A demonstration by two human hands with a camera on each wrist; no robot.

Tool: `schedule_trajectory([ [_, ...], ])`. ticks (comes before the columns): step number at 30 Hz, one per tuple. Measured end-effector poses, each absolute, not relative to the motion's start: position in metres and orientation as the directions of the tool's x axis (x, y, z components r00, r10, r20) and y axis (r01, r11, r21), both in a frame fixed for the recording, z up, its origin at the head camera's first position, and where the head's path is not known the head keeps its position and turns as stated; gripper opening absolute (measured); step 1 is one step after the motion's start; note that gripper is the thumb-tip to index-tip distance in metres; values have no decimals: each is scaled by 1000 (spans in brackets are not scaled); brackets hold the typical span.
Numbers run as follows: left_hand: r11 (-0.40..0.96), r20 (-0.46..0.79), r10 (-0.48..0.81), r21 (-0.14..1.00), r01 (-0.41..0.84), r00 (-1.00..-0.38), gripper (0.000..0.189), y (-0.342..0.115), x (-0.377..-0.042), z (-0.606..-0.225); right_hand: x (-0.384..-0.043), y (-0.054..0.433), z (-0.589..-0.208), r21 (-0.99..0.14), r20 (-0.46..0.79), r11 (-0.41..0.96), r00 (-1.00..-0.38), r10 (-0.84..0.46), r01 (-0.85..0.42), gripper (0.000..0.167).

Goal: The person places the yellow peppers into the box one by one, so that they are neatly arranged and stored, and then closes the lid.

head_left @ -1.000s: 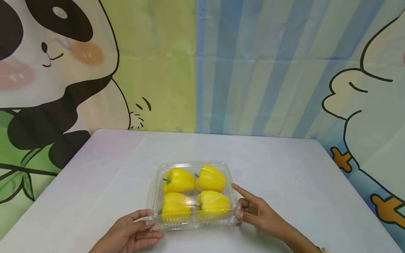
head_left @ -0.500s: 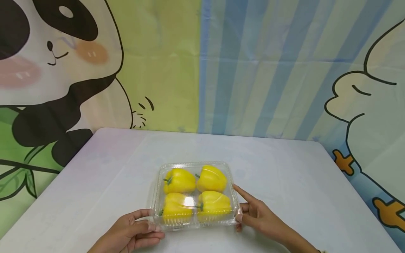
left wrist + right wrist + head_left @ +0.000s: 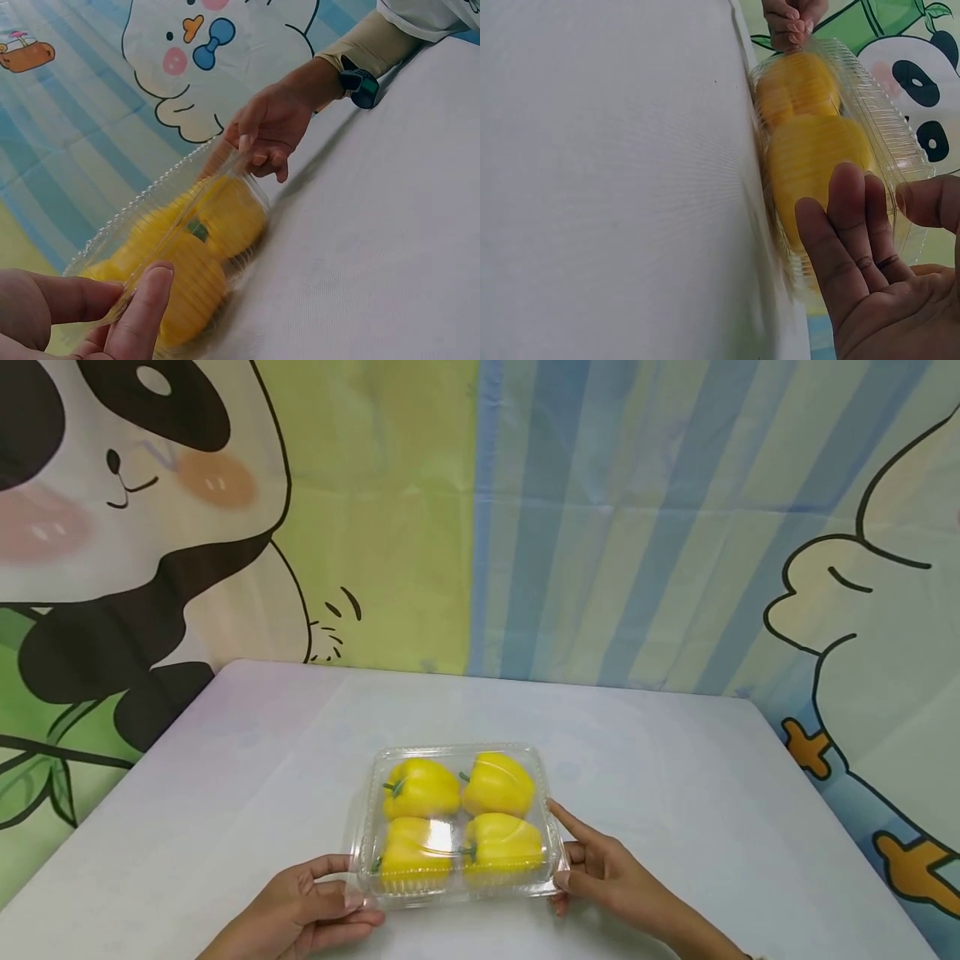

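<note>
A clear plastic clamshell box (image 3: 450, 750) lies on the table near its front, with its lid over several yellow bell peppers (image 3: 422, 787) with green stems. My left hand (image 3: 292, 906) pinches the box's edge at the near left corner between thumb and index finger; its other fingers reach lower, beside the box. At the near right corner my right hand (image 3: 611, 877) pinches the edge with its thumb, while the index finger lies along the right side. In the right wrist view, the fingers (image 3: 847, 217) partly hide a pepper (image 3: 821, 150).
The white tabletop (image 3: 637, 752) extends around the box. A cloth backdrop with a printed panda (image 3: 225, 568) and blue stripes hangs behind and beside it. A dark watch (image 3: 361, 86) is on the right wrist.
The box and peppers stay nearly in place. My right thumb has shifted slightly down onto the corner edge, and the clear edge flares a little more at both hands. The head view has shifted slightly.
</note>
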State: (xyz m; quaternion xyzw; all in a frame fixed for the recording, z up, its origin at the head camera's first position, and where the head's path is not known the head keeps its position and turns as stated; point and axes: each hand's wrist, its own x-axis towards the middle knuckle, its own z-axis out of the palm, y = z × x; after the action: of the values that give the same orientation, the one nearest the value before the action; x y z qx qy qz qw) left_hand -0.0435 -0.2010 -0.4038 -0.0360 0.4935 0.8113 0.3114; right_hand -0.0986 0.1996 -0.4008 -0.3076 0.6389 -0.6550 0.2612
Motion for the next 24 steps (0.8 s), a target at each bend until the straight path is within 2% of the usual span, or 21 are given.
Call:
schedule_trajectory([
  [3, -307, -375, 465, 781, -544, -802, 73, -202, -43, -402, -99, 199, -402, -995, 97, -63, -659, -746, -74, 74],
  [10, -318, -376, 450, 780, -539, -810, 67, -199, -43, -401, -100, 198, -402, -993, 116, -72, -648, -752, -95, 75],
  [24, -321, -392, 462, 762, -562, -795, 69, -199, -43, -398, -99, 198, -396, -999, 26, 10, -671, -741, -50, 76],
])
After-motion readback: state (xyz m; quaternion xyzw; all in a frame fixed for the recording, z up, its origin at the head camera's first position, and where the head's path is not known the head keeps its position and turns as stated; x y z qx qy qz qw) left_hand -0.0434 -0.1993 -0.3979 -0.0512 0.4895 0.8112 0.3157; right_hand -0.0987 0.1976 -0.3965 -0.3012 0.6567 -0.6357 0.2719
